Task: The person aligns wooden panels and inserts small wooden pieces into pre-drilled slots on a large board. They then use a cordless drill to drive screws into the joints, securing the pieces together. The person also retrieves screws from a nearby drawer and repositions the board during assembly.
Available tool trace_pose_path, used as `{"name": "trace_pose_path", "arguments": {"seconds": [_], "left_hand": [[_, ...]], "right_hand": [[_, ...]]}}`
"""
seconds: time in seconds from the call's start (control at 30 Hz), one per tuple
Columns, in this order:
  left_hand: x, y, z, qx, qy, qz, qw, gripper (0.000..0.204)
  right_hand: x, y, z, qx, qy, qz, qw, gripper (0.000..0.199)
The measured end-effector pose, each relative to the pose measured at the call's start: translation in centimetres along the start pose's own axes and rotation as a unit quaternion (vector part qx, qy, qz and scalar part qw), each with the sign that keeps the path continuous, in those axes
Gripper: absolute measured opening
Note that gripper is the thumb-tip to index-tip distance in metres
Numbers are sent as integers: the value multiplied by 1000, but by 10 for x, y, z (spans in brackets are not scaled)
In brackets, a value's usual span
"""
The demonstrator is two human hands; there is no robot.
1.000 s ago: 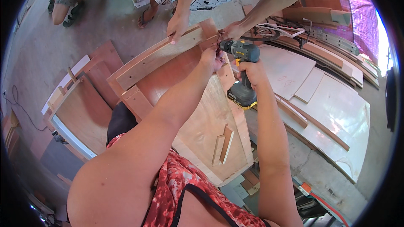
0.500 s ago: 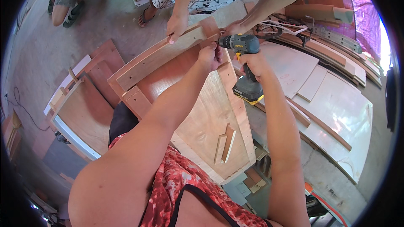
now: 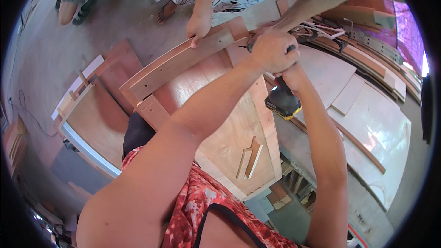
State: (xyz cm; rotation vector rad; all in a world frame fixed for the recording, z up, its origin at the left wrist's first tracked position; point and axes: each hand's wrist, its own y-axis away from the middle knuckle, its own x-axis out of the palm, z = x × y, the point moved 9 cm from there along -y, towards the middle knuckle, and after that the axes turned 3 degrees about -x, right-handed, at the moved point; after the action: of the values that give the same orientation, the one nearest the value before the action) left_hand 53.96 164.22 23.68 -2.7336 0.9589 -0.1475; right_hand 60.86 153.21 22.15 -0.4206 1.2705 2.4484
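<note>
My right hand [image 3: 291,76] is closed around the grip of a cordless drill [image 3: 283,102], its battery hanging below. My left hand [image 3: 274,51] wraps over the drill's body from above and hides most of it. The drill lies level, its chuck end pointing left at the far right corner of a wooden panel [image 3: 220,144] framed with boards. A co-worker's hand [image 3: 199,26] presses on the far frame board [image 3: 183,59], and the same person's other hand [image 3: 268,28] is beside the corner, partly covered by my left hand.
Two small wood strips [image 3: 250,158] lie on the panel. To the right are white sheets [image 3: 372,119] and stacked boards [image 3: 367,59]. Another curved wooden frame [image 3: 96,119] stands at left. A second person's leg [image 3: 69,11] shows at the far left.
My left hand has left the panel's corner and come onto the top of the drill. The drill has shifted slightly right. The co-worker's hand stays on the far board.
</note>
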Motion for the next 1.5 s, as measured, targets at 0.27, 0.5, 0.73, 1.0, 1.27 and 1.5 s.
{"name": "trace_pose_path", "arguments": {"seconds": [0.27, 0.5, 0.73, 1.0, 1.27, 1.5], "left_hand": [[-4, 9, 2, -4, 20, -11, 1000, 21], [-7, 8, 4, -22, 14, -9, 1000, 21], [-13, 12, 18, 0, 20, -49, 999, 23], [-12, 19, 35, 0, 21, -58, 998, 22], [-11, 15, 36, -16, 7, -19, 1000, 20], [-5, 20, 6, 18, -53, 27, 998, 28]], "right_hand": [[4, 3, 0, -5, 37, -16, 999, 27], [4, 0, 2, 2, 43, -14, 999, 21], [10, -8, 5, -7, 108, -5, 994, 30], [15, -22, -11, -16, 109, 1, 994, 32], [13, -28, -23, 3, 48, -32, 998, 25], [12, 0, -26, -15, -10, -100, 995, 18]]}}
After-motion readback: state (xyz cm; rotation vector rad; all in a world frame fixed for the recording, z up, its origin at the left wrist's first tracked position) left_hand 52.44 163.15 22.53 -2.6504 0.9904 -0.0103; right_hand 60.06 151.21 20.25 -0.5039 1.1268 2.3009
